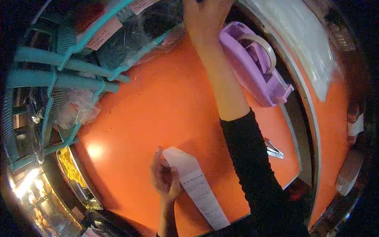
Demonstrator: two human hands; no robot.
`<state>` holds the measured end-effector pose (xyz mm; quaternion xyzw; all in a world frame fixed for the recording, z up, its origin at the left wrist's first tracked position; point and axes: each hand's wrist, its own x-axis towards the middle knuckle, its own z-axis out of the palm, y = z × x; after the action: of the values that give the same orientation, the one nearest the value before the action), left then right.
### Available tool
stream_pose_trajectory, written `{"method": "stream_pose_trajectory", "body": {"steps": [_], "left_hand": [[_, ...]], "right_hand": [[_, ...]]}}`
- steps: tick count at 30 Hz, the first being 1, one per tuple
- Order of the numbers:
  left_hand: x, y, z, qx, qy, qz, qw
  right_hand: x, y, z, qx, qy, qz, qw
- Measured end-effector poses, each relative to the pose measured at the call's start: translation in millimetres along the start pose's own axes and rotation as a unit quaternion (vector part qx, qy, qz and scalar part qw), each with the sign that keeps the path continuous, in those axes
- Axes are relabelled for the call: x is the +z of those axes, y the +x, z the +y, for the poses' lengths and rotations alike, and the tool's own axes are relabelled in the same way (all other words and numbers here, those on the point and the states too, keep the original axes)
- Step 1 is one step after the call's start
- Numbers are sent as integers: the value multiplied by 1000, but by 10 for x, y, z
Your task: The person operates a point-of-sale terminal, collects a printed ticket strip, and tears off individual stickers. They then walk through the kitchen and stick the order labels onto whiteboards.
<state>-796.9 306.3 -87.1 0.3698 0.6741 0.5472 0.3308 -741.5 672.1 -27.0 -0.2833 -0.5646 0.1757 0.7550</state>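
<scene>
My left hand (165,179) is at the lower middle, its thumb and fingers closed at the left edge of a long printed receipt (200,189). The white strip slants down to the right, its blank upper end tilted over the orange table. My right hand (207,19) reaches far forward to the top edge of the view, its fingers cut off by the frame, so what they touch is hidden. Just right of that wrist stands a purple tape dispenser (252,71) with a roll of tape in it.
Teal plastic baskets (63,81) holding clear bags line the left side. A tray of yellow food (72,168) sits lower left. A metal clip-like tool (274,151) lies beside my right sleeve. Clear plastic bags (302,43) hang over the raised right edge.
</scene>
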Motion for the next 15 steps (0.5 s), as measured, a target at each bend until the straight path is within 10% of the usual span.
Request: {"method": "stream_pose_trajectory", "body": {"steps": [3, 8, 15], "left_hand": [[6, 22, 11, 22, 15, -5, 1000], [2, 14, -3, 18, -13, -8, 1000], [-17, 29, 66, 32, 6, -43, 999]], "right_hand": [[18, 45, 117, -201, -233, 78, 948], [-38, 35, -122, 96, 61, 36, 993], [89, -147, -86, 14, -96, 42, 994]]}}
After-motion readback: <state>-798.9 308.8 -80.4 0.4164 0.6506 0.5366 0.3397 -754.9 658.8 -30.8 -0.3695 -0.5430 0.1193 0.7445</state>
